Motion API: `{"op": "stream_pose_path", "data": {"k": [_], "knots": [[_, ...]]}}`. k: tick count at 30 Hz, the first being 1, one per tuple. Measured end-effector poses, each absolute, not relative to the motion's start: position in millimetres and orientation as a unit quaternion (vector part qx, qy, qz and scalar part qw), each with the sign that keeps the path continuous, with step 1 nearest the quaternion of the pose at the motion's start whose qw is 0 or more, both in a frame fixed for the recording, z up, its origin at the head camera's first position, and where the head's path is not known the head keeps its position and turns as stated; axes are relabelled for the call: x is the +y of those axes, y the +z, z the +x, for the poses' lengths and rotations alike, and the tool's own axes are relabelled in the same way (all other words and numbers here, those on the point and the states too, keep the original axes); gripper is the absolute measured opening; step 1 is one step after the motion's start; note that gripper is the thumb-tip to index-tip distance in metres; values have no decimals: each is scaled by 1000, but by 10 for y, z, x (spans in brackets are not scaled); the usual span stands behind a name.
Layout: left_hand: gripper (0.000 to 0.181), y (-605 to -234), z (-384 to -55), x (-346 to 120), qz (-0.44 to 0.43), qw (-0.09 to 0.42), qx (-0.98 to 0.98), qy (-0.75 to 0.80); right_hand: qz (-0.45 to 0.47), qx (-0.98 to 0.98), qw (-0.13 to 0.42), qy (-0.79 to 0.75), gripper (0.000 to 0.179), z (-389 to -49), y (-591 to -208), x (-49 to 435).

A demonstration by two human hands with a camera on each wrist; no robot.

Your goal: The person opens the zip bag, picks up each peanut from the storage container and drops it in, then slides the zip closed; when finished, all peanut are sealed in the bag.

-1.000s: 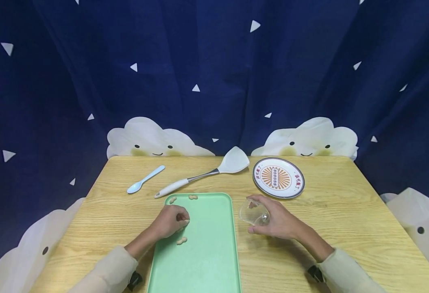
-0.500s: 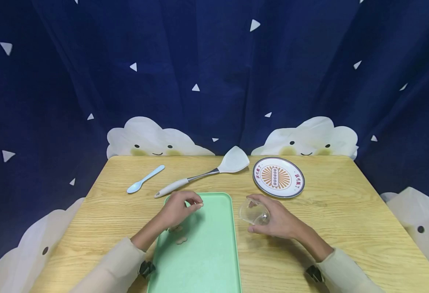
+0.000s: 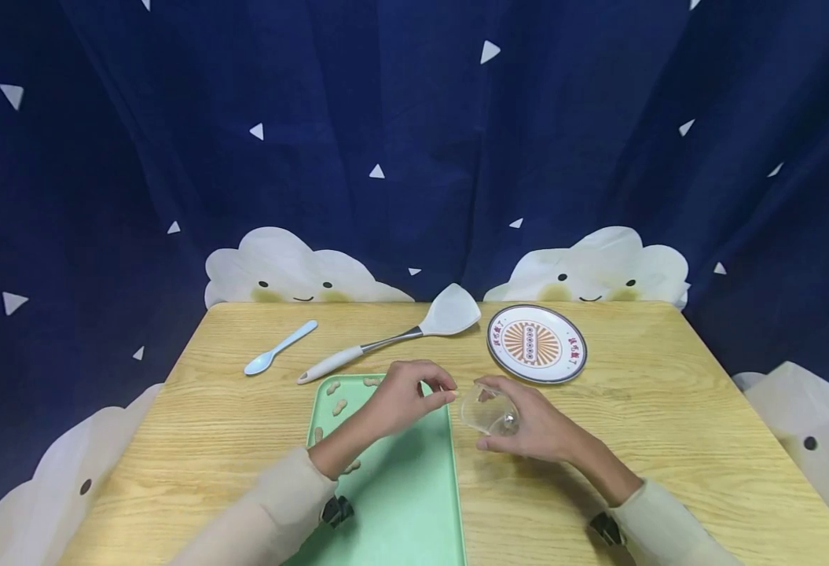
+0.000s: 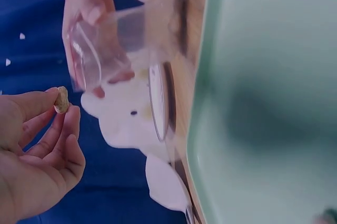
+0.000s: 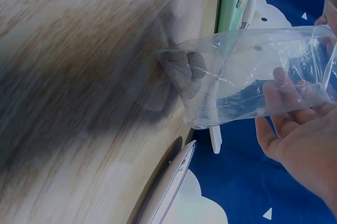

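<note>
From the head, a clear bag [image 3: 476,412] is being held above a wooden table [image 3: 662,401] before a blue curtain [image 3: 414,110]. From the left wrist, a rough tan peanut [image 4: 62,101] is being pinched near the bag by fingertips of the left hand [image 4: 37,171]. From the right wrist, the bag, brownish lumps [image 5: 184,71] lying inside, is being gripped by curled fingers of the right hand [image 5: 308,140].

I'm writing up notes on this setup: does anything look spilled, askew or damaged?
Nothing stands out. The loose peanuts lie in the green tray; the spoon, spatula and plate rest on the table without visible damage. The left hand pinches a peanut near the clear bag, which the right hand holds; no tear shows.
</note>
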State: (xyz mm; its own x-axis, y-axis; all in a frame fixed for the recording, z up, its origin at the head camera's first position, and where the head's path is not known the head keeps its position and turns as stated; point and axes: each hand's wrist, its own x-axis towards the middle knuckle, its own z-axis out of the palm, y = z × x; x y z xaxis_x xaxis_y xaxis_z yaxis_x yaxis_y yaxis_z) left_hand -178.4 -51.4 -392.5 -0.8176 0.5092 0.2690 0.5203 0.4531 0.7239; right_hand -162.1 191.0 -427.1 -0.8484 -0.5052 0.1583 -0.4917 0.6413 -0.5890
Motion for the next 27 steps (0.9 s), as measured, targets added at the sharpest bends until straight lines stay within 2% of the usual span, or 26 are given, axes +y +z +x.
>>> {"op": "stream_pose_path", "data": {"k": [6,11,20,27], "knots": [[8,-3964,-1763,-344,-341,1,-840,-422,-276,905,12,-324,83,-1617,-4272,1908],[9,-3989,-1740,-347,-339,-5,-836,-431,-280,903,13,-326,82,-1620,-4268,1904],[7,-3960,-1764,-558,-304,5,-846,-439,-276,906,11,-322,81,-1617,-4269,1924],[8,-4059,-1789,-847,-281,-8,-856,-435,-274,907,7,-319,82,-1619,-4269,1937]]}}
